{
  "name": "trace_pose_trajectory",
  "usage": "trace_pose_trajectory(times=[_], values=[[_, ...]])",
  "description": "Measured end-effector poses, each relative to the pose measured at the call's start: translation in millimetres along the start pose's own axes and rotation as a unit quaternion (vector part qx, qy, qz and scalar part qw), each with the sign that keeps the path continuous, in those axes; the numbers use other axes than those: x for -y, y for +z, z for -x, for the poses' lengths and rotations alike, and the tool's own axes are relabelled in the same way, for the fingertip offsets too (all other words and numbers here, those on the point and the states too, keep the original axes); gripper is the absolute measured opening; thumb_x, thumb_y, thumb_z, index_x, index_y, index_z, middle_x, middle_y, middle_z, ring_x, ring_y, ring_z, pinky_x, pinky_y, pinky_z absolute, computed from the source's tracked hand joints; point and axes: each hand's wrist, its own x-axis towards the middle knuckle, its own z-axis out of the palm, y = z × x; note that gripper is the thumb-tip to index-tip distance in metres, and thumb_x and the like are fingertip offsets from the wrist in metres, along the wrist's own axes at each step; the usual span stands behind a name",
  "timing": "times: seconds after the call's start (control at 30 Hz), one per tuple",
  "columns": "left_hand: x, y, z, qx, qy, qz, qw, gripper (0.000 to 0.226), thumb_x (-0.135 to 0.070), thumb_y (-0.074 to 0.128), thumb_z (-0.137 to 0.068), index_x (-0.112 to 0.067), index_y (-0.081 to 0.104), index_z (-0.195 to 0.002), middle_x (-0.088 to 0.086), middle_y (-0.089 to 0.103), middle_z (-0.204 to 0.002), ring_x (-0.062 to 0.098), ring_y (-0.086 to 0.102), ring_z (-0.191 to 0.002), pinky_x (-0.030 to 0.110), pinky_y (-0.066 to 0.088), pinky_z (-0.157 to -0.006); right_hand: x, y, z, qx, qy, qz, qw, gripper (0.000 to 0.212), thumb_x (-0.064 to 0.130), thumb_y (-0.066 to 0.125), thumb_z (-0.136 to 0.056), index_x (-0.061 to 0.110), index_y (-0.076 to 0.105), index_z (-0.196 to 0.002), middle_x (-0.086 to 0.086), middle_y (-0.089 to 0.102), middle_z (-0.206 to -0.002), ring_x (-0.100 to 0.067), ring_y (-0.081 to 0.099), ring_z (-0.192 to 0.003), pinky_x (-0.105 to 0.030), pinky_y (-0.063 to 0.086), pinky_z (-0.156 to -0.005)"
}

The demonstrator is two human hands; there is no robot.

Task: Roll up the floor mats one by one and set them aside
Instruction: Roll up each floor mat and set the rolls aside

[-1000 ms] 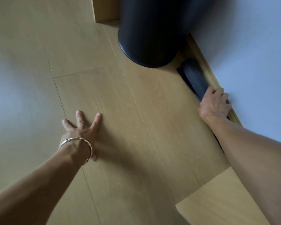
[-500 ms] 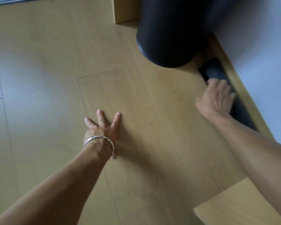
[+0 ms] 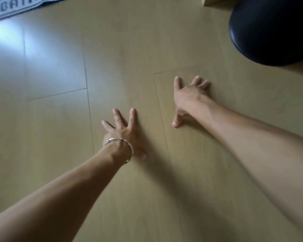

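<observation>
Both of my hands press flat on the bare wooden floor (image 3: pixel 129 49) with fingers spread. My left hand (image 3: pixel 122 131), with a silver bangle at the wrist, lies near the middle of the view. My right hand (image 3: pixel 187 96) rests a little farther forward and to the right, holding nothing. A grey and white floor mat (image 3: pixel 16 7) with dark lettering lies flat at the far upper left, well away from both hands. The dark rolled mat by the wall is out of view.
A large round black bin (image 3: pixel 269 30) stands at the upper right, beyond my right hand. A strip of light wooden furniture (image 3: pixel 215 0) shows at the top edge beside it. Bright light reflects off the floor at the left.
My right hand has let go of the dark rolled mat by the wall and moved left onto the floor. The view has swung left, bringing the lettered mat into sight.
</observation>
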Motion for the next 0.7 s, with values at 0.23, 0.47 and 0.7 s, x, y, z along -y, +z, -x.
trace_pose_trajectory(times=[0.23,0.47,0.7], values=[[-5.3,-3.6,0.4,0.021,-0.006,0.002,1.0,0.141,-0.05,0.085,-0.054,-0.041,-0.026,-0.14,0.011,-0.035,-0.149,0.051,-0.011,-0.137,0.053,0.042,-0.095,1.4,-3.6,-8.3,0.017,-0.003,-0.021,1.0,0.148,0.056,0.083,-0.058,0.008,-0.028,-0.144,-0.047,-0.003,-0.144,-0.062,-0.002,-0.134,-0.069,0.006,-0.108],[3.2,-14.4,-0.5,0.04,0.024,-0.025,0.999,0.114,-0.045,0.071,-0.076,-0.042,-0.022,-0.142,0.013,-0.027,-0.152,0.05,0.0,-0.138,0.046,0.047,-0.089,6.9,-5.3,-2.0,0.03,0.012,-0.057,0.998,0.141,0.052,0.08,-0.066,0.008,-0.028,-0.143,-0.05,-0.013,-0.14,-0.067,-0.006,-0.13,-0.068,0.003,-0.107],[26.7,-28.7,-3.6,0.093,0.103,-0.064,0.988,0.094,-0.033,0.06,-0.082,-0.048,-0.011,-0.143,0.007,-0.022,-0.154,0.045,0.013,-0.137,0.042,0.044,-0.094,7.7,-8.7,-0.1,0.047,0.027,-0.043,0.998,0.139,0.052,0.078,-0.069,0.008,-0.031,-0.142,-0.051,-0.016,-0.138,-0.067,-0.007,-0.13,-0.065,0.007,-0.109]])
